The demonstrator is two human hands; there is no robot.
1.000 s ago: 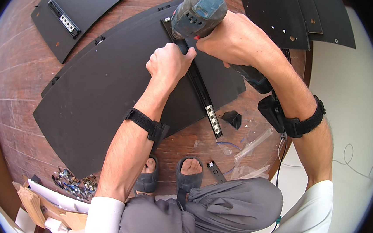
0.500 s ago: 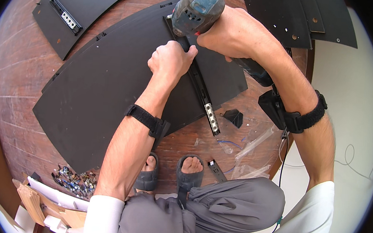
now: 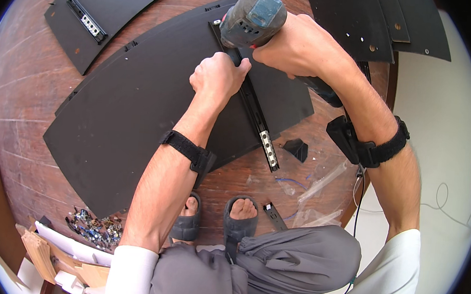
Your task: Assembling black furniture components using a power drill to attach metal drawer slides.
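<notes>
A cordless drill [image 3: 255, 17] is in my right hand [image 3: 294, 45], fingers wrapped round its grip. Its nose points down at a black drawer slide [image 3: 254, 107] lying across a large black curved panel [image 3: 133, 106]. My left hand [image 3: 217, 74] is closed beside the slide, right below the drill's nose, thumb toward it. The left fingertips, the drill's tip and anything pinched there are hidden. The slide's near end, with a pale strip with dark spots, sticks out past the panel's edge.
Another black panel with a slide [image 3: 86, 20] lies at the far left; more dark panels [image 3: 356, 24] lie far right. Loose screws and fittings [image 3: 93, 228] are heaped near left. Plastic wrap [image 3: 321, 184], a black offcut [image 3: 296, 149] and another slide piece [image 3: 275, 216] lie near my feet.
The drill and my right hand have shifted slightly right and nearer to me. My left hand stays closed beside the slide, barely moved.
</notes>
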